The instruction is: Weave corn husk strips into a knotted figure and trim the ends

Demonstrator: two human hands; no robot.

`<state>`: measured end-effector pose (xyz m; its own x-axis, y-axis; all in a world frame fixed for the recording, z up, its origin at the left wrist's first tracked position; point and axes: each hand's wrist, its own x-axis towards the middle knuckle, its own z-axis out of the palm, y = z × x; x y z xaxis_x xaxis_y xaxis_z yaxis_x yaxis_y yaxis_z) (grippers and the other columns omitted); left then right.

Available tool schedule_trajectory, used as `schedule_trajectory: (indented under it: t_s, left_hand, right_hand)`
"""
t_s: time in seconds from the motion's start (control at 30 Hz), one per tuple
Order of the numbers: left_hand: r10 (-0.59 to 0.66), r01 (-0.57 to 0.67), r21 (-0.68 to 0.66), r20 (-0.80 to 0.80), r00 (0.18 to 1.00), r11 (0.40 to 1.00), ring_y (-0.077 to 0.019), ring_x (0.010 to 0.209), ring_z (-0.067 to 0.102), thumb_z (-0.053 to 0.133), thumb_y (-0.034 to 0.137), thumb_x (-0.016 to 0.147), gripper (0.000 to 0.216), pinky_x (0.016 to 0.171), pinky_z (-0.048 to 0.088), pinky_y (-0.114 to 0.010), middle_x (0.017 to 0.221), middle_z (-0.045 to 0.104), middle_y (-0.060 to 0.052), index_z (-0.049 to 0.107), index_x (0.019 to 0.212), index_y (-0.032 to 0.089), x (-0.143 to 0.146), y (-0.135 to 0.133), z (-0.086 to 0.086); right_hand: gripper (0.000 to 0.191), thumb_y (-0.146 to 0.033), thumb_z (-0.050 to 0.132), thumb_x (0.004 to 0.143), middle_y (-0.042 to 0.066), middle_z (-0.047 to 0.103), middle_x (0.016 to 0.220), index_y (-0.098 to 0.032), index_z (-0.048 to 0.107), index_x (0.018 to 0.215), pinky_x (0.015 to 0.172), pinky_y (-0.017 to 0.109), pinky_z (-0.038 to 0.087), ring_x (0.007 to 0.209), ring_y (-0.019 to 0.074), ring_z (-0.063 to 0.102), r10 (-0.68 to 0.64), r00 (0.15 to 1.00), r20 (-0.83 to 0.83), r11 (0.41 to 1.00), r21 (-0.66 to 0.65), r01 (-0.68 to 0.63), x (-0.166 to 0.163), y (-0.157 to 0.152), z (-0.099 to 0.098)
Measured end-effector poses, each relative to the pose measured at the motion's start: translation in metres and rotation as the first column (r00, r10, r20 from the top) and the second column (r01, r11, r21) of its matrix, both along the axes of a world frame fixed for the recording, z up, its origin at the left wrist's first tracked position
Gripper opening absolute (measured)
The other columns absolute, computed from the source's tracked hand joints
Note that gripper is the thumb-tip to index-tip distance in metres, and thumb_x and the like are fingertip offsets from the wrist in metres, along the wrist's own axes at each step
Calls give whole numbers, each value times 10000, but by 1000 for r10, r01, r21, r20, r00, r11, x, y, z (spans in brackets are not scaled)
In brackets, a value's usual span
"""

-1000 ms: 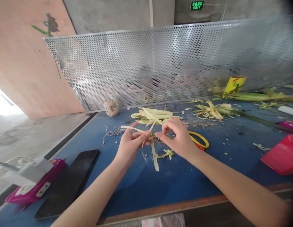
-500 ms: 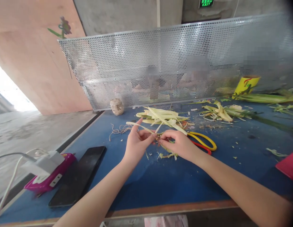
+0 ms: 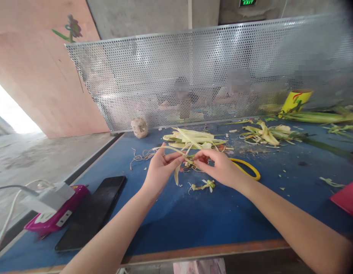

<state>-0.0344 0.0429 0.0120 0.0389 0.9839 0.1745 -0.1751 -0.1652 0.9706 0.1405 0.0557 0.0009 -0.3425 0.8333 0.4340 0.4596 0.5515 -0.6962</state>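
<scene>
— What do you have in your hands?

— The thumb and fingers of my left hand (image 3: 162,164) are closed on the pale strips (image 3: 176,149), at the centre of the frame. My right hand (image 3: 215,166) comes from the right side, with its fingertips pinched on the same small bundle. Which strand is under each finger I cannot tell, because the fingers cover it.

— And what could go wrong?

— I think that a strip may split along its length if I pull too strongly, since it looks thin and flat. Also, if my left thumb loosens, the bundle could open, because I see nothing else that supports it. One loose end (image 3: 177,177) hangs below my left fingertips and could be caught in a wrong place.

— Is something near which could disturb you?

— Yes. The yellow loop (image 3: 252,167) lies just beside my right wrist, right of the centre; a sideways move may push it. Below my hands, a small pale-green piece (image 3: 203,185) lies on the blue table (image 3: 210,220); if I lower my hands without care, I could crush it. The thin strings (image 3: 140,156), left of my left hand, may tangle with the strips.

— And the husk pile (image 3: 197,136)?

— It is behind my hands, a little above them in the frame, so I judge the risk there small.
</scene>
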Motion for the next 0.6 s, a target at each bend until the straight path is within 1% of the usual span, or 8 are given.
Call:
schedule_trajectory:
  t_s: [0.07, 0.13, 0.17, 0.33, 0.4, 0.47, 0.53, 0.6]
  left_hand:
    - [-63, 63, -4, 22, 998, 998, -120, 648, 622, 687, 59, 636, 851, 510, 508, -212, 850, 701, -58, 217, 1341, 137, 2, -2, 1]
    - [-97, 98, -13, 25, 995, 995, -114, 616, 614, 695, 41, 619, 871, 501, 513, -218, 850, 702, -61, 222, 1344, 135, 4, -4, 1]
    - [-99, 99, -16, 27, 995, 995, -107, 587, 607, 696, 42, 618, 880, 499, 517, -224, 842, 703, -58, 216, 1350, 134, 4, -5, 1]
    - [-68, 69, -13, 30, 997, 998, -122, 579, 625, 705, 71, 614, 910, 514, 532, -239, 823, 702, -47, 199, 1367, 149, 5, -8, 2]
    - [-58, 58, -11, 15, 998, 998, -123, 558, 624, 708, 74, 607, 924, 508, 536, -243, 825, 694, -48, 191, 1369, 157, 6, -9, 3]
    - [-38, 38, 7, -9, 999, 999, -135, 553, 630, 712, 76, 598, 969, 484, 540, -252, 846, 680, -57, 143, 1376, 172, 7, -10, 3]
    - [-2, 3, 41, -37, 999, 999, -156, 576, 642, 709, 70, 593, 1027, 448, 541, -255, 926, 655, -85, 65, 1381, 204, 8, -12, 3]
    - [27, -23, 68, -62, 998, 997, -159, 593, 649, 691, 59, 603, 1049, 425, 544, -255, 1092, 592, -130, 12, 1377, 261, 9, -13, 2]
  right_hand:
    - [231, -368, 539, 779, 39, 591, 844, -215, 572, 949, 674, 302, 448, 763, 163, 548, -34, 999, -32, 999, -9, 33, -1, 1, -3]
    - [348, -420, 565, 758, 59, 578, 940, -227, 536, 1046, 720, 328, 450, 834, 183, 545, -52, 997, -49, 999, 5, 53, -2, 1, -6]
    - [370, -431, 571, 753, 66, 572, 977, -232, 533, 1064, 739, 334, 449, 867, 190, 542, -46, 998, -51, 999, 10, 47, -2, 1, -6]
    - [315, -418, 585, 755, 62, 572, 1003, -234, 600, 1010, 823, 349, 433, 965, 202, 532, 75, 997, -32, 997, 37, -74, -7, -2, -8]
    - [285, -394, 599, 750, 59, 575, 1004, -236, 619, 987, 863, 370, 412, 991, 212, 519, 76, 997, -18, 994, 76, -75, -9, -3, -9]
    - [223, -352, 600, 757, 54, 590, 1002, -236, 639, 944, 877, 380, 399, 992, 216, 518, 58, 998, -18, 991, 120, -56, -11, -3, -9]
    - [210, -311, 600, 760, 49, 611, 991, -235, 643, 951, 847, 366, 415, 951, 208, 536, 58, 997, -40, 989, 139, -52, -13, -3, -10]
    - [260, -293, 601, 758, 46, 631, 958, -234, 629, 1010, 781, 338, 445, 882, 192, 559, 59, 994, -87, 991, 122, -48, -15, -4, -10]
